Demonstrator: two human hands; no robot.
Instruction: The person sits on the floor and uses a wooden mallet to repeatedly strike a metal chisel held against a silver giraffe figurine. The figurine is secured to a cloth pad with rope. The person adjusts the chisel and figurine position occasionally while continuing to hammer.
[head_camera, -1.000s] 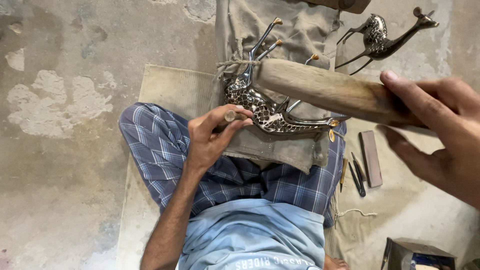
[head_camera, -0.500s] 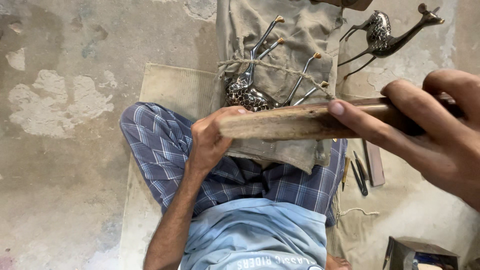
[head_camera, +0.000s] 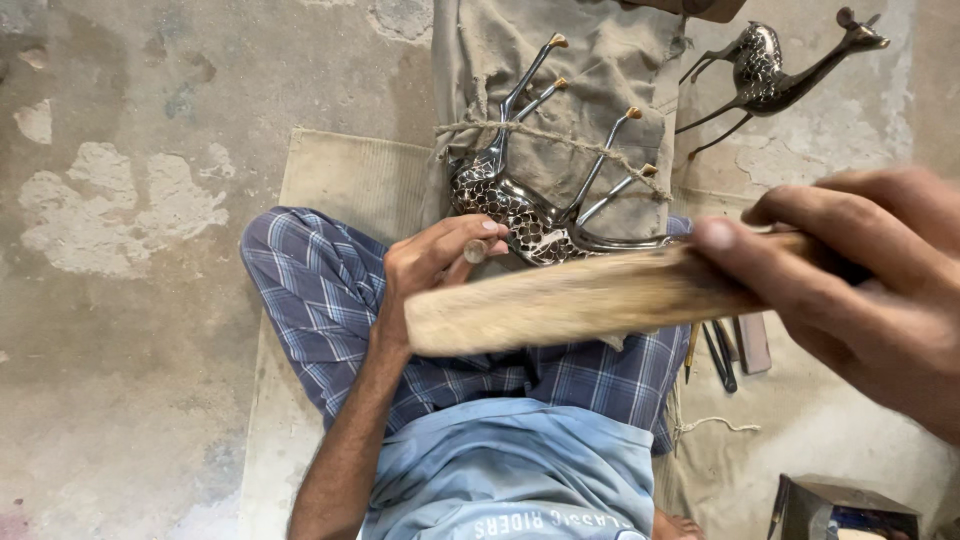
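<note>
My right hand (head_camera: 860, 290) grips a long wooden stick (head_camera: 570, 305), held level across my lap. Its pale end hovers near my left hand (head_camera: 440, 262), which pinches a small chisel-like tool (head_camera: 476, 250) against the body of a metal deer figure (head_camera: 520, 215). The deer lies upside down with its legs up, tied by a cord (head_camera: 540, 135) to a cloth-wrapped block (head_camera: 590, 70). Part of the deer's body is hidden behind the stick.
A second metal deer (head_camera: 770, 70) lies on the concrete floor at the upper right. Several thin tools (head_camera: 720, 350) and a small flat block (head_camera: 754, 342) lie to the right of my knee. A box (head_camera: 850, 505) stands at the bottom right. I sit on a mat (head_camera: 340, 170).
The wooden stick has swung down and leftward, from over the deer to low over my lap near my left hand. My left hand stays on the chisel.
</note>
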